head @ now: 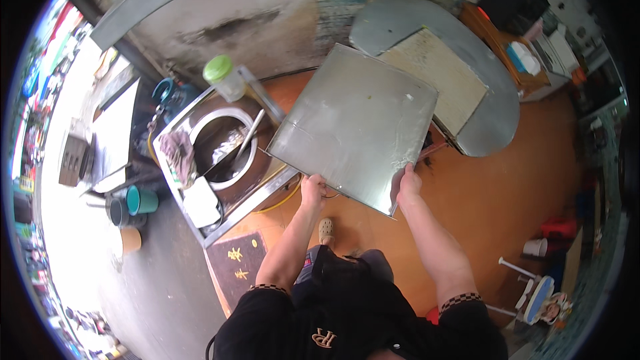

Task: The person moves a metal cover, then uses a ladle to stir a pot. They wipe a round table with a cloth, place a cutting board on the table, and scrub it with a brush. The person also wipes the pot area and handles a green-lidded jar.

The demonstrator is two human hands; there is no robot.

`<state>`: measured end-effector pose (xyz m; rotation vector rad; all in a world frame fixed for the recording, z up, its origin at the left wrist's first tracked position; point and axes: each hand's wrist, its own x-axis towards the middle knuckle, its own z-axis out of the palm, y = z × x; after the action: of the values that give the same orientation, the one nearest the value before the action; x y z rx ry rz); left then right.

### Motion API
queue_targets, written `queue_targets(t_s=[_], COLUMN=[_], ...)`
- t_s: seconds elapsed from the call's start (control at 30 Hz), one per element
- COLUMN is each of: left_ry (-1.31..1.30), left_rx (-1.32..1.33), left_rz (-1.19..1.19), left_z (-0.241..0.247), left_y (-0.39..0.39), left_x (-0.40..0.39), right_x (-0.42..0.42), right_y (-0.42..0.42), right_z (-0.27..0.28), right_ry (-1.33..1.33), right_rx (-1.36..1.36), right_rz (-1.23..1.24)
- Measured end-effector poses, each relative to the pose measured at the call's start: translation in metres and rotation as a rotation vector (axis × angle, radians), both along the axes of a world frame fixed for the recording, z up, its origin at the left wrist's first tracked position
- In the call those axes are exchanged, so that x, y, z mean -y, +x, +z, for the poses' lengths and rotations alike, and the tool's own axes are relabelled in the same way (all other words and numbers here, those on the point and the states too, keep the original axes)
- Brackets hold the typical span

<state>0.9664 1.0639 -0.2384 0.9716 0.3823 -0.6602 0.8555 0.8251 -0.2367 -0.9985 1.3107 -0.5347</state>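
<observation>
A large rectangular sheet-metal panel point(357, 120) with a thin rim lies before me, partly overlapping a pale board in the view. My left hand point(313, 191) grips its near edge. At its right side, close to the near right corner, my right hand point(409, 185) holds the edge. Left of the panel stands a steel-framed cooking station point(250, 215) with a round metal ring point(207, 119) around a dark opening. A long metal rod point(251, 132) leans across the ring. What supports the panel underneath is hidden.
A clear jar with a green lid point(218, 68), a crumpled cloth point(177, 152) and a white rectangular item point(201, 203) sit on the station. The pale board point(440, 75) rests on a grey oval table point(492, 125). A blue gas cylinder point(182, 97) and buckets point(141, 200) stand left.
</observation>
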Motion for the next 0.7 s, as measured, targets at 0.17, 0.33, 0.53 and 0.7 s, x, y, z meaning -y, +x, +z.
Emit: queue_targets(t_s=[0.17, 0.33, 0.53, 0.7], left_ry=[-0.025, 0.007, -0.054, -0.033], left_rx=[0.01, 0.056, 0.007, 0.003], left_rz=[0.151, 0.229, 0.477, 0.578], left_z=[0.03, 0.016, 0.015, 0.03], left_y=[-0.03, -0.058, -0.099, -0.108], left_x=[-0.081, -0.186, -0.318, -0.422], right_x=[-0.072, -0.165, -0.302, -0.407], right_y=[0.005, 0.008, 0.014, 0.041], right_z=[0.017, 0.022, 0.017, 0.012], right_ry=[0.069, 0.194, 0.221, 0.231], right_rx=[-0.036, 0.112, 0.041, 0.073], right_rz=[0.171, 0.305, 0.506, 0.636])
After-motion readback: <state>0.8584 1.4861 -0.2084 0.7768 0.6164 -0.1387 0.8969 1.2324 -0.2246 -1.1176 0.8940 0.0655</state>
